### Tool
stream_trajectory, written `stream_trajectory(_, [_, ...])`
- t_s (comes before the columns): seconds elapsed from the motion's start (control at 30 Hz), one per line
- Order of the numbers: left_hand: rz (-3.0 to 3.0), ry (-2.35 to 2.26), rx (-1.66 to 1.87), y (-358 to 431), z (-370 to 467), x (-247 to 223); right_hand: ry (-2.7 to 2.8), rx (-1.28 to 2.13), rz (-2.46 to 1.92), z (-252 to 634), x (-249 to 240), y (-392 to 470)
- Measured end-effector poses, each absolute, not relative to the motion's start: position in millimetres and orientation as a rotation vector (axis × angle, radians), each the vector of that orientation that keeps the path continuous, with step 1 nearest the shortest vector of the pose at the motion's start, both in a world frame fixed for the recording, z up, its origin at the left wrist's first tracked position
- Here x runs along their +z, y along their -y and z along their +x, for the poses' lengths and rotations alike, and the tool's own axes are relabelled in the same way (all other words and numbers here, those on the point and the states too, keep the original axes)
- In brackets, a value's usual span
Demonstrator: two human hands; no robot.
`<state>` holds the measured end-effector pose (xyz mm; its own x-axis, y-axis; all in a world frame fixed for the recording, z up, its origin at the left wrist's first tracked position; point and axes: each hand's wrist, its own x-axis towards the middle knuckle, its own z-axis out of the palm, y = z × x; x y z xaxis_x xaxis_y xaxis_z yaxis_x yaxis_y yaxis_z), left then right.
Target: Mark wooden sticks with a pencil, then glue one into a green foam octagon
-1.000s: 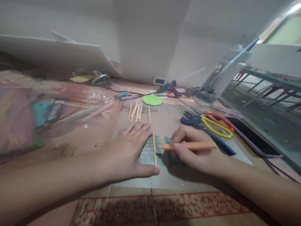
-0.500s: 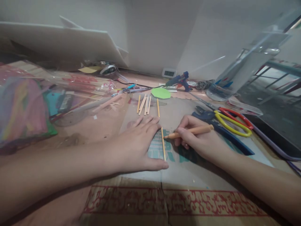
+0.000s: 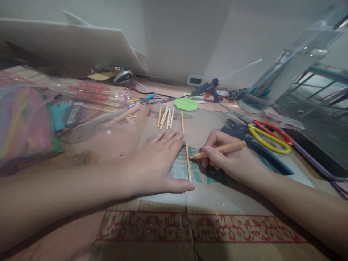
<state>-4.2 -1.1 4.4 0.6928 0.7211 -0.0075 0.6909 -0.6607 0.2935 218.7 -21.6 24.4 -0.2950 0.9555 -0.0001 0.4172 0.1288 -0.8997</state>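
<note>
My left hand (image 3: 159, 163) lies low over a pale sheet (image 3: 201, 197) with its fingers spread. Its index finger and thumb hold a thin wooden stick (image 3: 188, 166) at the two ends. An orange marker (image 3: 233, 146) is pinched in my right hand (image 3: 224, 157), its tip touching the stick's upper half; the stick looks orange along part of its length. Beyond my left fingertips lie several short wooden sticks (image 3: 164, 118), one of them orange, and another orange stick (image 3: 182, 121) lies apart to their right.
Pliers (image 3: 261, 154) and scissors (image 3: 269, 139) lie right of my right hand, beside a phone (image 3: 312, 152). Behind are a green paper piece (image 3: 186, 104), a blue glue gun (image 3: 206, 88) and a clear bottle (image 3: 280, 79). Plastic bags (image 3: 24, 119) crowd the left.
The whole view has shifted slightly, so things sit a little higher in the picture. Both hands keep their grip, and the marker tip stays at nearly the same place on the stick.
</note>
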Motion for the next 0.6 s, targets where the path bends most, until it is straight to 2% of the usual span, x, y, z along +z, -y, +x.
stream_trajectory(0.27, [2.649,-1.115,0.147,0.6,-4.4,3.7,1.876,1.239,-1.239,223.7,24.7,28.3])
stream_trajectory(0.6, [2.676,-1.112,0.172,0.6,-5.2,1.6,1.881,1.184,-1.247,220.7,26.1,27.8])
